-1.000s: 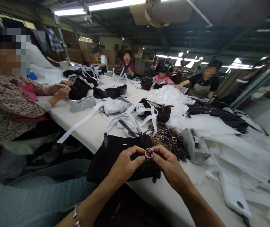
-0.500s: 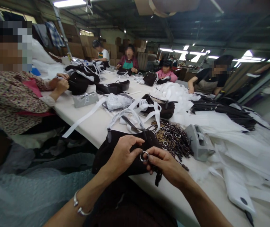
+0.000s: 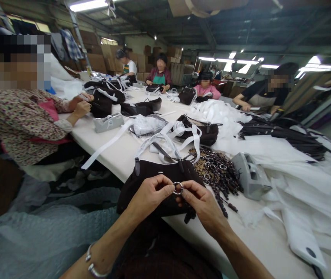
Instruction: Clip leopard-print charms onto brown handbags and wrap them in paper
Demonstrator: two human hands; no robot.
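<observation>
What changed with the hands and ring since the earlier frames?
The left hand, its pinch open half a second ago, has closed on the ring again, as it was a second ago. Unchanged: the right hand gripping the ring, the dark bag on the table.

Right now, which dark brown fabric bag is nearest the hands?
The dark brown fabric bag at the near edge of the white tabletop, behind the left hand and right hand; the other dark bags lie farther off.

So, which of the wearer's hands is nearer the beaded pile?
Right. The right hand is close in front of the beaded pile; the left hand is farther off, to its left.
</observation>
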